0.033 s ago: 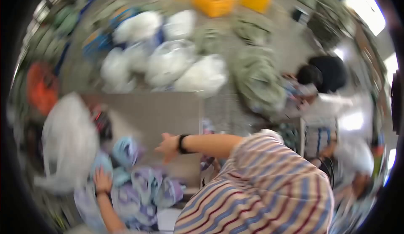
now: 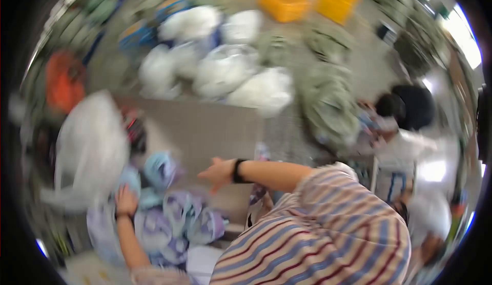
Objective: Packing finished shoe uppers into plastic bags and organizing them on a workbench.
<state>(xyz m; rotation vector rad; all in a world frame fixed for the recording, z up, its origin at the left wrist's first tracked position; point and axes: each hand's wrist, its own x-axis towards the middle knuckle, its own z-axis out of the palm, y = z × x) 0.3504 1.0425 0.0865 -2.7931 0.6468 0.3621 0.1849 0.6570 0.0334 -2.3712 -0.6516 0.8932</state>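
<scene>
My left hand [image 2: 126,201], with a dark band at its wrist, rests fingers forward on a light blue piece [image 2: 130,178] at the left of a pile. The pile [image 2: 154,228] holds several pale blue and lilac pieces, rounded and strap-like; blur hides their exact kind. Another blue and lilac piece [image 2: 162,169] lies at the pile's far side. Over the table top [image 2: 200,126], my right hand [image 2: 218,173] reaches leftward with its fingers apart and nothing in them. A black band circles that wrist, and the arm comes out of a striped sleeve.
A big white plastic bag [image 2: 92,146] stands left of the pile, beside a dark and red bundle [image 2: 134,131]. Beyond the table are several stuffed white bags [image 2: 225,72], yellow crates [image 2: 283,2] and green sacks [image 2: 330,100]. Other people [image 2: 415,106] work at the right.
The whole view has swung a little, shifting the scene rightward in the picture. Both hands keep about the same places, the left on the pile and the right above the table.
</scene>
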